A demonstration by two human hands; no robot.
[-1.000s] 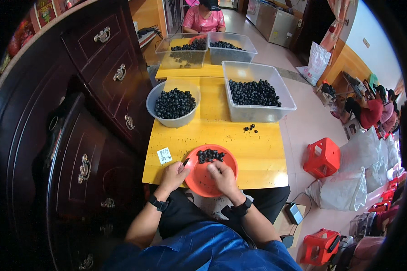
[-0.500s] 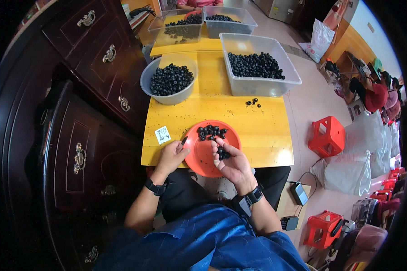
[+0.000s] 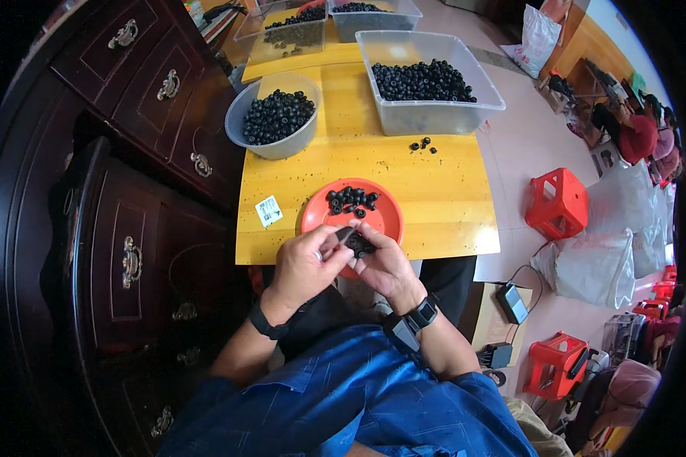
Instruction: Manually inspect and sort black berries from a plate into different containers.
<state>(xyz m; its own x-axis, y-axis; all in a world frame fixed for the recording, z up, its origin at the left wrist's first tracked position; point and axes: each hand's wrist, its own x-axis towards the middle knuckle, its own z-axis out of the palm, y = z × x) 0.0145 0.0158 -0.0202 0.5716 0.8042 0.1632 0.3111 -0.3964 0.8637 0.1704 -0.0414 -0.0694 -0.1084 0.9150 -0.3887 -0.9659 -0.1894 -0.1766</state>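
My left hand [image 3: 305, 263] pinches a small dark blade-like tool [image 3: 345, 234] between thumb and fingers. Its tip meets the pieces in my right hand [image 3: 392, 268]. That hand is cupped around several small black ring-shaped parts [image 3: 360, 245], partly hidden by the fingers. Both hands are together over the near edge of an orange-red plate [image 3: 392, 215]. More loose black ring-shaped parts [image 3: 351, 199] lie in a cluster on the plate's far half.
A round tub [image 3: 290, 146] of black parts stands ahead left, a rectangular clear bin [image 3: 434, 120] ahead right. Stray parts [image 3: 424, 144] and a white label [image 3: 268, 211] lie on the yellow table [image 3: 450, 206]. Dark drawers [image 3: 149, 122] line the left; a red stool [image 3: 556, 202] stands right.
My left hand has moved right and brought the tool to the parts in my right hand. The right hand has turned inward to meet it. The whole view has shifted slightly.
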